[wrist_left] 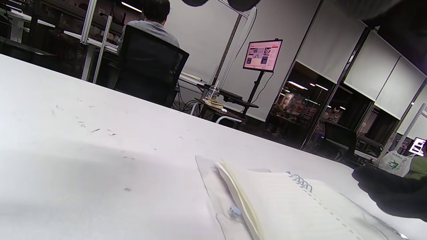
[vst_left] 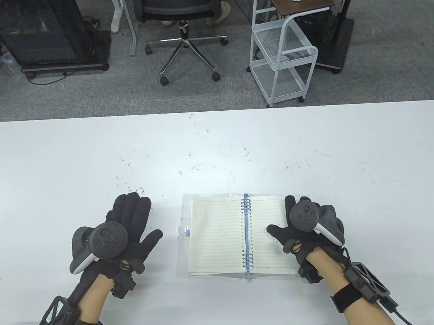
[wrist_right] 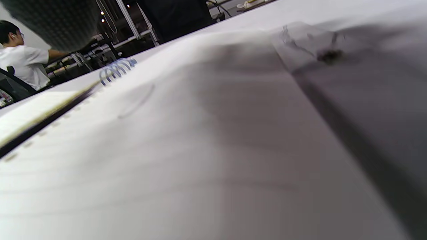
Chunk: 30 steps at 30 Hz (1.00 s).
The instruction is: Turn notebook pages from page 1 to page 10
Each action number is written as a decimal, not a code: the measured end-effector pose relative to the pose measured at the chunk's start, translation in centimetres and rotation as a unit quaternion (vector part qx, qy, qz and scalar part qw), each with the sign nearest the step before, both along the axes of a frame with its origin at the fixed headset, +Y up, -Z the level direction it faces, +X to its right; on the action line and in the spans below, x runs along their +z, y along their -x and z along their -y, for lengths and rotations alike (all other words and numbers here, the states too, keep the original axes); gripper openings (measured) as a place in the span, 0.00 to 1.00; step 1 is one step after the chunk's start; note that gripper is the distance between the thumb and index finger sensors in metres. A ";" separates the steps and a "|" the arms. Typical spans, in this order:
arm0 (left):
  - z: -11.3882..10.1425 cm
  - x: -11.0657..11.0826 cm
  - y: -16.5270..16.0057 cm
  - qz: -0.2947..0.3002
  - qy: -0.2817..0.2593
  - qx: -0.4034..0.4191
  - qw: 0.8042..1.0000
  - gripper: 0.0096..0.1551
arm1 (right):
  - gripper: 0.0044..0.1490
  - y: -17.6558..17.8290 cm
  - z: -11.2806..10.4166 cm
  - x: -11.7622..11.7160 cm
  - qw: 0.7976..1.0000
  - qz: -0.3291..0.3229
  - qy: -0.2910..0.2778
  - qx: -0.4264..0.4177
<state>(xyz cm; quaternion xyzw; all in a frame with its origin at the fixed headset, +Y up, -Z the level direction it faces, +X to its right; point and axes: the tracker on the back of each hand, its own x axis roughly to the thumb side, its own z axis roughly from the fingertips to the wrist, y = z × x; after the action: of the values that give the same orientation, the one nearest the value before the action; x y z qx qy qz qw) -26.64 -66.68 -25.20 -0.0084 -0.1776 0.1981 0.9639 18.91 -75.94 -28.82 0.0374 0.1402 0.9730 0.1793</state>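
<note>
Right now your notebook (vst_left: 220, 235) lies open and flat on the white surface (vst_left: 216, 148), near its front edge, with lined pages either side of the blue spiral binding (vst_left: 247, 235) and a clear plastic cover (vst_left: 181, 222) showing under the left page. Your right hand (vst_left: 304, 230) rests on the right-hand page, thumb stretched toward the binding and fingers laid flat, gripping nothing. Your left hand (vst_left: 128, 229) lies well apart to the notebook's left, palm down on the surface, fingers spread and empty.
</note>
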 end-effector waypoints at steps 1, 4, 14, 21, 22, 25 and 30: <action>0.0 0.0 0.0 0.000 0.000 0.000 1.000 0.53 | 0.64 -0.1 0.5 0.0 1.000 -0.002 0.018 0.003; 0.0 0.0 0.0 0.000 0.000 -0.001 1.000 0.53 | 0.68 0.1 1.3 0.1 0.999 -0.016 0.047 0.014; 0.0 0.0 0.0 0.000 -0.002 0.000 1.000 0.53 | 0.72 1.5 2.8 0.3 0.992 -0.051 0.088 0.076; -0.1 0.1 0.0 0.000 -0.003 0.000 1.000 0.53 | 0.67 2.9 2.0 0.9 0.995 -0.043 0.068 0.060; 0.0 0.1 0.0 0.000 -0.003 0.001 1.000 0.53 | 0.67 3.2 1.9 0.9 0.995 -0.043 0.063 0.061; 0.0 0.1 0.1 -0.001 -0.003 0.002 1.000 0.53 | 0.65 3.9 1.4 1.2 0.996 -0.049 0.042 0.057; -0.1 0.1 0.1 -0.002 -0.004 0.002 1.000 0.53 | 0.62 4.8 0.4 1.5 0.997 -0.058 0.022 0.039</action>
<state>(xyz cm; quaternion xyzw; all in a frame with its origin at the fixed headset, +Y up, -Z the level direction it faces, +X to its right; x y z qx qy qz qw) -26.73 -66.62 -25.12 -0.0041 -0.1759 0.1995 0.9640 14.14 -76.38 -27.33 0.0842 0.1729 0.9721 0.1341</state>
